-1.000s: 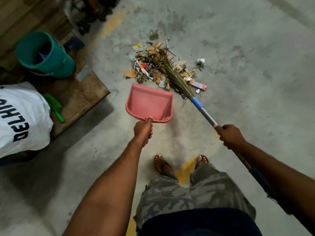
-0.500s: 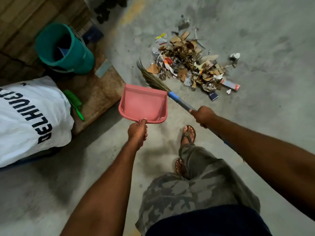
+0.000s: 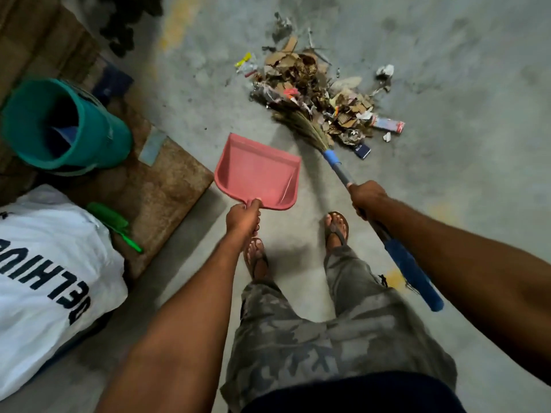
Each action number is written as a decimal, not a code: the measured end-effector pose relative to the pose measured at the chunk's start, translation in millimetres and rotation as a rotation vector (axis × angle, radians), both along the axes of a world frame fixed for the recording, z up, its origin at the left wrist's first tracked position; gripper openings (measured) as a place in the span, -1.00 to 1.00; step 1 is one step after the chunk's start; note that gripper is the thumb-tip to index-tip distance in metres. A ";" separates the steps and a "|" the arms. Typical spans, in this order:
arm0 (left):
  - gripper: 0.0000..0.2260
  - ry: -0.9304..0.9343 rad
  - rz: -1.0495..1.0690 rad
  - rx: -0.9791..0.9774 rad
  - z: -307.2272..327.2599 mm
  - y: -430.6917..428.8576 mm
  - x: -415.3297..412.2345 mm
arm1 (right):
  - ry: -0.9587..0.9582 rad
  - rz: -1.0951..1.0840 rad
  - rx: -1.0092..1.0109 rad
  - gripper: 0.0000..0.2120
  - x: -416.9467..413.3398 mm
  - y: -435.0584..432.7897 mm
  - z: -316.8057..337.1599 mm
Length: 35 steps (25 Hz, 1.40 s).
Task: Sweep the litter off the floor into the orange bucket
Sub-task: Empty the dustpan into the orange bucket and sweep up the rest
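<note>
A teal bucket (image 3: 98,138) sits well to the left of the left hand (image 3: 243,217) and beyond it. Closer in, a brown mat (image 3: 167,186) carries a green brush (image 3: 114,223) beside a white printed sack (image 3: 50,263).

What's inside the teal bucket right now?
A blue object shows inside the teal bucket. The rest of its interior is in deep shadow, so the bottom cannot be made out.
</note>
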<state>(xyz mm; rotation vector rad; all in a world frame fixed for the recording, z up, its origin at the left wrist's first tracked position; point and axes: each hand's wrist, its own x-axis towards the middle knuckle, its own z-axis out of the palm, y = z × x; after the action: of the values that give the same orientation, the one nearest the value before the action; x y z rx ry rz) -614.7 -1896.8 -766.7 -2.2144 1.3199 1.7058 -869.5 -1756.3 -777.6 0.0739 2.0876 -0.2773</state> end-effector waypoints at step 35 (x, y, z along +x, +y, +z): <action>-0.71 0.012 -0.459 0.098 -266.4 -119.0 -99.1 | 0.552 0.085 -0.043 -0.52 -54.5 31.3 -186.0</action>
<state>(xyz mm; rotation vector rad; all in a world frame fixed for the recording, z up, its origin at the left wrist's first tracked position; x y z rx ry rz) -713.8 -2015.8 -1033.1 -1.6798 1.5555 1.5684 -924.0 -1725.0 -963.6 -0.1318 2.6223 -0.3157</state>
